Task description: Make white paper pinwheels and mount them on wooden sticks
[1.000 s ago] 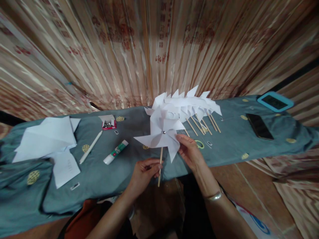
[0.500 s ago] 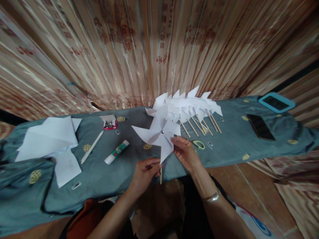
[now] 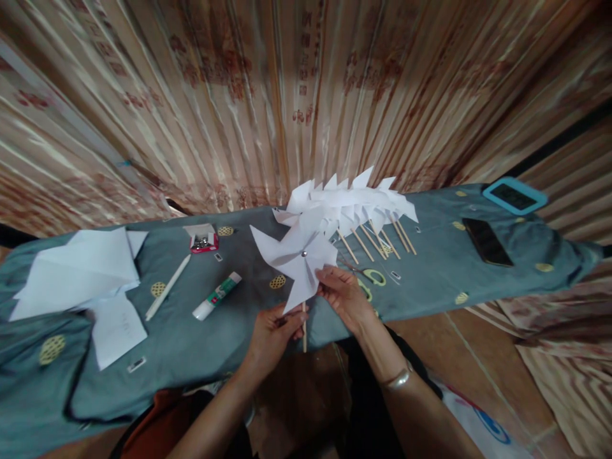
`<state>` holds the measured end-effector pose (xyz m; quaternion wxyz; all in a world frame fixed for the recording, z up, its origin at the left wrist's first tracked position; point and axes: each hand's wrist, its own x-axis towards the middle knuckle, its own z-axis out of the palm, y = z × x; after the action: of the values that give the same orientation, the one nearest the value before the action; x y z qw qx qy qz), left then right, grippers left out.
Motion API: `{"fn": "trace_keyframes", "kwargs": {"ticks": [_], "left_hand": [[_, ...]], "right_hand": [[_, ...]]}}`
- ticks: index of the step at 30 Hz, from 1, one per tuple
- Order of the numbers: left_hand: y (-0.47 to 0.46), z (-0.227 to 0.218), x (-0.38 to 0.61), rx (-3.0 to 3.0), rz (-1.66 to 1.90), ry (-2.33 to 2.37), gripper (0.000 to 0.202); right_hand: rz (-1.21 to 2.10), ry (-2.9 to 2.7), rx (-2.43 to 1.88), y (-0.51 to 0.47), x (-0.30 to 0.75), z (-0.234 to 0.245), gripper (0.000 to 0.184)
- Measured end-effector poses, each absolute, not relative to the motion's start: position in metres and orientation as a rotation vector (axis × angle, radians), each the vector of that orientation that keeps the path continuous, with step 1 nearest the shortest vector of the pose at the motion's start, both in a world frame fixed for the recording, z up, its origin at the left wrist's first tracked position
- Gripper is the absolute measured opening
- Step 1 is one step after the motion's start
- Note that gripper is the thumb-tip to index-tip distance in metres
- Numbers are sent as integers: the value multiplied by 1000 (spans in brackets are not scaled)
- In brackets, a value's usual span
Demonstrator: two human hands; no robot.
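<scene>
A white paper pinwheel (image 3: 292, 258) with a silver pin at its centre faces me, above the front edge of the table. My left hand (image 3: 275, 331) is closed round its thin wooden stick (image 3: 305, 335), just below the blades. At the lower right blade, my right hand (image 3: 342, 294) has its fingertips on the paper edge; whether they pinch it or only touch it is partly hidden. Behind lies an overlapping row of similar pinwheels (image 3: 358, 203), their sticks pointing toward me. Scissors (image 3: 373, 276) with green handles lie beside my right hand.
On the grey-green cloth (image 3: 258, 236) lie a glue stick (image 3: 217, 296), a white pen-like stick (image 3: 167, 287), a red box of pins (image 3: 204, 241) and white paper sheets (image 3: 79, 268). To the right are a dark phone (image 3: 488, 242) and a blue-framed device (image 3: 515, 195). A curtain (image 3: 268, 95) hangs behind.
The pinwheel's blades have turned clockwise a little, the bottom blade swinging left and baring more of the stick. More of the scissors shows. The whole view has shifted slightly.
</scene>
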<state>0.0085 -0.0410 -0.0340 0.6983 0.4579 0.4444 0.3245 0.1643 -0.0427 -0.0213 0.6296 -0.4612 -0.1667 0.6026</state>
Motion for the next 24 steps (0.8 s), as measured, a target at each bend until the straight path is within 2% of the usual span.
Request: {"fn": "trace_keyframes", "kwargs": {"ticks": [24], "left_hand": [[-42,-31,20,1041,754,999,29]], "right_hand": [[1300,-545,-1127,-47,149,-23,33]]}}
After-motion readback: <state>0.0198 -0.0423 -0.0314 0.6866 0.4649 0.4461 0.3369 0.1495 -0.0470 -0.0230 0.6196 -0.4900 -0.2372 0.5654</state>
